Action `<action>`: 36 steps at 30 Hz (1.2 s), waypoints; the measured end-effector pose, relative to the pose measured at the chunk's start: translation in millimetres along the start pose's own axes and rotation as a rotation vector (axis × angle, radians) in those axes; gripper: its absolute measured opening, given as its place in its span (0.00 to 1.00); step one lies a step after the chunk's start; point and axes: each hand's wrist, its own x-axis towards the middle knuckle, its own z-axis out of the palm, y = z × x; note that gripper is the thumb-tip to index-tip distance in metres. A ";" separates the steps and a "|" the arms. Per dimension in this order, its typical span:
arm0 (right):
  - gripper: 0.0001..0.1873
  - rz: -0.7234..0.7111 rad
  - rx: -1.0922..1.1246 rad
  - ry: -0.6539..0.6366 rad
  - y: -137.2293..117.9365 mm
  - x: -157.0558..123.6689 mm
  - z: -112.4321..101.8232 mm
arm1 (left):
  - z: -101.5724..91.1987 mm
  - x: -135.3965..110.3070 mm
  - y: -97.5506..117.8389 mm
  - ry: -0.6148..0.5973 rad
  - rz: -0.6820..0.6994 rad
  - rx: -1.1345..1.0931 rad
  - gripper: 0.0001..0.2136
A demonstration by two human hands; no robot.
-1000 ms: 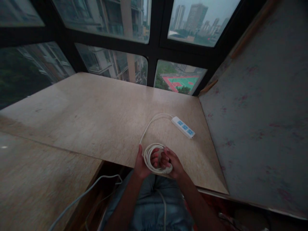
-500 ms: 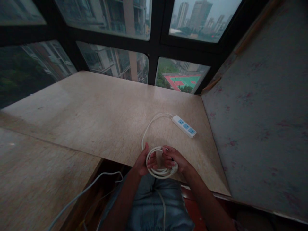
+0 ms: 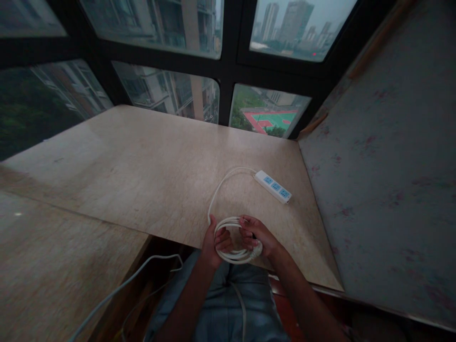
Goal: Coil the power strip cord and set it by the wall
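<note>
Between my two hands is a coiled white power cord (image 3: 233,261), held over the counter's front edge. My left hand (image 3: 213,241) grips the left side of the loops, its thumb up and its fingers curled through the middle. On the opposite side my right hand (image 3: 257,233) has its fingers closed around the loops. A pale lump, seemingly the plug (image 3: 257,249), sits at the coil's lower right. From my left hand the cord arcs over the counter to a white power strip (image 3: 272,186) with blue socket faces, lying beyond my right hand.
The beige stone-look counter (image 3: 153,156) runs to dark-framed windows (image 3: 231,71) at the back. A wallpapered wall (image 3: 377,166) borders it on the right. Another white cable (image 3: 124,280) crosses the opening at lower left. My legs (image 3: 213,304) are below the front edge.
My left hand has shifted slightly left, and its fingers are curled further around the coil. The right hand and the power strip stay nearly in place.
</note>
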 end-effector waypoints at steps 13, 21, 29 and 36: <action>0.21 0.058 0.282 0.016 -8.8 2.9 -1.6 | 11.4 0.2 -15.7 0.060 0.270 -0.110 0.31; 0.23 -0.272 0.159 0.220 20.4 -7.4 18.3 | 12.8 0.1 -17.8 0.042 0.403 -0.091 0.31; 0.19 -0.457 -0.030 0.459 26.2 3.1 22.5 | 15.6 1.3 -21.8 0.099 0.295 -0.106 0.30; 0.15 -0.310 -0.049 0.313 5.5 -0.5 7.0 | 12.4 -12.6 10.9 0.125 0.155 0.039 0.22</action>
